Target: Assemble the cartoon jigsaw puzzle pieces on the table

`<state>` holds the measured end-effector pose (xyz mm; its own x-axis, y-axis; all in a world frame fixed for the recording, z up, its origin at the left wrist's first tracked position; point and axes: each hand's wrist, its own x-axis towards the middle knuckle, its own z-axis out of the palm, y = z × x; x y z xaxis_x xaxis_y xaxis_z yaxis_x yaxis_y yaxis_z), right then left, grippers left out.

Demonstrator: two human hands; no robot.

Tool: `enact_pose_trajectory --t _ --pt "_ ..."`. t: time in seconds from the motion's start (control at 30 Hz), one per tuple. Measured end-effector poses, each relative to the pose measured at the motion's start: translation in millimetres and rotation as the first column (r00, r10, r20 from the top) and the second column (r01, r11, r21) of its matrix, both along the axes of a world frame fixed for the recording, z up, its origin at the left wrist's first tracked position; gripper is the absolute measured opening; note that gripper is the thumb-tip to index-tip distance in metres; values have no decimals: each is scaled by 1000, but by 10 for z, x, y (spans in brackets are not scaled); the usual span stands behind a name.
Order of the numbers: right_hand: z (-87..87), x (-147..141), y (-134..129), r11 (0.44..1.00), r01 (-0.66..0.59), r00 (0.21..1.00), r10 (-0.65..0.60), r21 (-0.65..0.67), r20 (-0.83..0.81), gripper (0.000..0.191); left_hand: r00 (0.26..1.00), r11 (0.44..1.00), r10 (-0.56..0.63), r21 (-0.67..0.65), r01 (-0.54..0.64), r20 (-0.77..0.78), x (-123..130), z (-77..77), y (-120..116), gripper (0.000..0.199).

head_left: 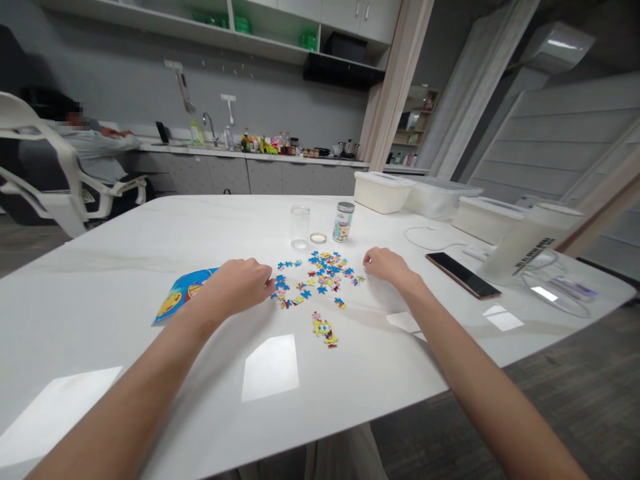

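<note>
Many small blue, yellow and red puzzle pieces [330,265] lie scattered on the white table. At their left edge is my left hand [250,283], its fingers curled together; whatever it may hold is hidden. My right hand [385,265] is at the right edge of the pieces, fingers pinched, and any piece between them is too small to make out. Nearer to me, a few joined pieces [324,331] show a yellow cartoon figure. One loose piece [340,303] lies just above them. A blue picture sheet [180,295] is partly covered by my left forearm.
Behind the pieces stand a clear jar [300,227], a round lid [318,238] and a printed can [343,222]. To the right are a phone [463,274], a large bottle [527,243], cables and plastic boxes [383,192]. A seated person [95,150] is at far left.
</note>
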<state>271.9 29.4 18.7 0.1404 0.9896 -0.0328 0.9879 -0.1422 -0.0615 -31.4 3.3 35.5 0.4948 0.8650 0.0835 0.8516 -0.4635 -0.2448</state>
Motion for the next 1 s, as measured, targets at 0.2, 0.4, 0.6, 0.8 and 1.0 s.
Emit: enact_pose_trajectory --t 0.2,0.4,0.6,0.8,1.0 --pt "-39 -34 37 973 -231 970 229 -24 -80 28 1000 986 -5 -169 2 -17 -174 -50 90 39" --pt "-65 -143 18 903 -421 898 428 86 -105 28 1000 964 -24 -267 23 -1 -119 -10 39 37" --pt "-83 -331 -65 757 -642 736 653 120 -180 20 998 967 -62 -246 68 32 -39 -17 -2 32" --pt "-68 -284 -45 783 -615 752 618 97 -228 15 996 982 -58 -174 68 62 33 -134 23 33" --pt "-67 -135 -4 818 -563 796 575 118 -188 18 998 992 -37 -121 44 59 26 -184 41 35"
